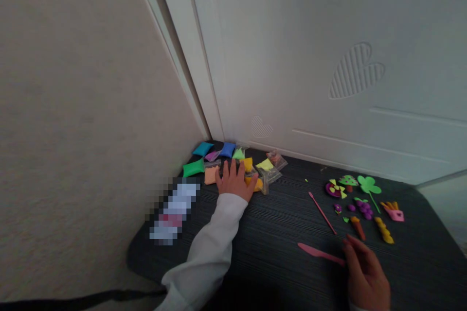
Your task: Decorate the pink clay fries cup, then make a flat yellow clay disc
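Observation:
My left hand (234, 179) reaches over the clay packets with its fingers spread, resting among a peach packet (210, 175), a yellow packet (247, 164) and an orange-yellow packet (258, 184). Whatever lies under the palm is hidden. My right hand (368, 274) is at the lower right, thumb and fingertips drawn together; I cannot make out what is between them. A pink plastic knife (317, 252) lies on the dark table with its handle end meeting this hand. Beyond it is a thin pink modelling stick (322, 213).
Finished clay pieces stand at right: a green clover (368, 185), purple grapes (364, 208), a pink fries box (394, 212), a yellow twisted piece (384, 230) and a brown cone (358, 228). More packets, including a green one (193, 168), sit at the back left against the white door (292, 58).

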The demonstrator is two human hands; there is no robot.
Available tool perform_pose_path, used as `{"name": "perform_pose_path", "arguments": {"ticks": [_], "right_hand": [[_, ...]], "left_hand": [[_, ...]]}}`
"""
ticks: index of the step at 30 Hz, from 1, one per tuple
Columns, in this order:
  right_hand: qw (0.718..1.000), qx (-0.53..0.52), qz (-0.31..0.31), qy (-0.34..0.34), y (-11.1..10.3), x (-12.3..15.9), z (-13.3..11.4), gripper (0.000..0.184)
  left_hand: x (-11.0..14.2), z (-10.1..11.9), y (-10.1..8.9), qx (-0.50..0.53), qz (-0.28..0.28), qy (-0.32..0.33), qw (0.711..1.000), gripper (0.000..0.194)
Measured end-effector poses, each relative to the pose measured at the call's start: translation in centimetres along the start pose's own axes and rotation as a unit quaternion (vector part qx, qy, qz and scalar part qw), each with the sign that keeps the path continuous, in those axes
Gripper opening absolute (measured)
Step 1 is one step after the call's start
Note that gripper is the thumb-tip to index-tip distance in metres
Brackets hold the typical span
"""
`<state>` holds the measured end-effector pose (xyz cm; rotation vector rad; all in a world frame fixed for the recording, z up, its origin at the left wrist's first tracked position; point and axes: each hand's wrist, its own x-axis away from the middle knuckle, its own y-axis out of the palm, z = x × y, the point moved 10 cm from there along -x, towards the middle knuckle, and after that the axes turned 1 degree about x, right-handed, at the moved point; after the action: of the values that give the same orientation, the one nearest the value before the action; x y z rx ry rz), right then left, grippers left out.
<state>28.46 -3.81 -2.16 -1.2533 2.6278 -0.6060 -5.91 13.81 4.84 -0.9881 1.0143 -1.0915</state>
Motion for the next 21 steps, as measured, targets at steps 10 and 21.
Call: {"name": "perform_pose_path", "arguments": {"ticks": [10,21], "right_hand": [[0.999,-0.035,-0.011,-0.004,0.4,-0.1,-0.1,0.040],[0.999,-0.034,-0.002,-0.016,0.3,-0.1,-0.8,0.038]], "left_hand": [[-3.6,2.0,1.1,-0.020,-0.067,0.088,0.994,0.061],[-8.9,8.3,4.1,0.141,-0.123,0.052,0.981,0.052]]}}
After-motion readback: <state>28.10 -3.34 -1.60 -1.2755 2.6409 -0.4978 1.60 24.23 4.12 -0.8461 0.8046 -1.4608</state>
